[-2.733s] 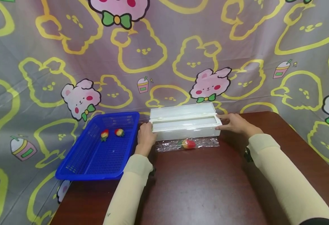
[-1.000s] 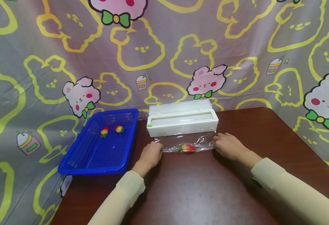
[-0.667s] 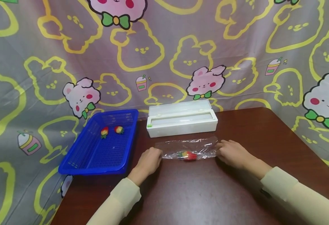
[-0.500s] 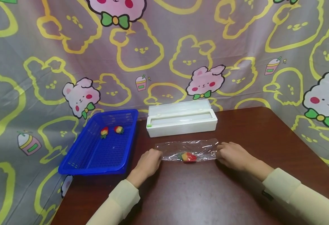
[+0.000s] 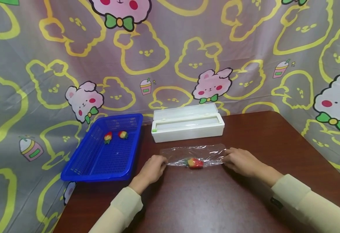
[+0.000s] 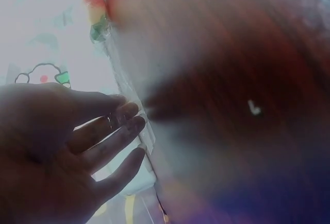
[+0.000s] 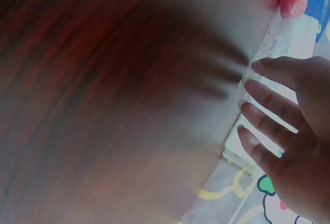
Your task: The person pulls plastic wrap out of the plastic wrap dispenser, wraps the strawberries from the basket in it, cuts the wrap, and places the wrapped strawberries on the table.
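In the head view a strip of clear plastic wrap (image 5: 193,152) lies on the table in front of an opened white dispenser box (image 5: 188,132). A red and yellow strawberry (image 5: 195,162) with a green top lies along its near edge, seemingly covered by film. The left hand (image 5: 153,168) pinches the strip's left end; in the left wrist view its thumb and forefinger meet at the film. At the right end, the right hand (image 5: 242,161) holds the film between thumb and forefinger. The other right fingers are spread, as the right wrist view shows.
A blue perforated basket (image 5: 100,176) stands on the left, with two strawberries (image 5: 108,136) inside. The brown table (image 5: 193,200) reaches back to a patterned curtain (image 5: 170,58). The dispenser box's lid (image 5: 184,111) is raised at the back.
Both hands have gone from the dispenser box's ends to the plastic wrap's ends. They drew the wrap and strawberry nearer, away from the box. Over the last half second little has moved.
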A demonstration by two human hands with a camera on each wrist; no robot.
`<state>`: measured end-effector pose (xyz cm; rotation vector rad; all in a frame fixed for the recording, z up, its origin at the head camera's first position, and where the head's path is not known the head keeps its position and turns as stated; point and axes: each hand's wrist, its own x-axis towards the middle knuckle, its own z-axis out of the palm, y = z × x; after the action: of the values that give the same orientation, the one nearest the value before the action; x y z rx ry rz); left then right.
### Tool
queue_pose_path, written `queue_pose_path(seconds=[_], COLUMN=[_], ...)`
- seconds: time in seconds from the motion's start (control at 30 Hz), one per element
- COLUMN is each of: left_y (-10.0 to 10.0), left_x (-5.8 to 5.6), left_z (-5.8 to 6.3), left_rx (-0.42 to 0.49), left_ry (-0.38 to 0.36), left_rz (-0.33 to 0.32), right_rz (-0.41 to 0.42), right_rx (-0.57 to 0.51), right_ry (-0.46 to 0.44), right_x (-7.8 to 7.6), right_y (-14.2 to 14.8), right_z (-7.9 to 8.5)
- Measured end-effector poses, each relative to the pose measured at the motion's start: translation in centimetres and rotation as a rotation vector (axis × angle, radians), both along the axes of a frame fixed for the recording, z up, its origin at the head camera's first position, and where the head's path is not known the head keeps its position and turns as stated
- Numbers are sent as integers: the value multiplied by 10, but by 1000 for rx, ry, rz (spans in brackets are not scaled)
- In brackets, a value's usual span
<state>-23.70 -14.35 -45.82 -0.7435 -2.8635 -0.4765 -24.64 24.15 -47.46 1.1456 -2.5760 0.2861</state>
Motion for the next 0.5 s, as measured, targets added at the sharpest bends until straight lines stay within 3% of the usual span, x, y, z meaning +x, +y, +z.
queue_pose_path(seconds=[0.3,0.5], left_y=[-4,-3], left_x=[-1,-4], left_z=[-2,-2], left_rx=[48,77], left_ry=[-14,-12], left_rz=[-7,2], right_rz=[28,-21], right_rx=[-56,-44], right_ry=[-45,-184], right_x=[4,3], right_y=[5,6], right_z=[1,7])
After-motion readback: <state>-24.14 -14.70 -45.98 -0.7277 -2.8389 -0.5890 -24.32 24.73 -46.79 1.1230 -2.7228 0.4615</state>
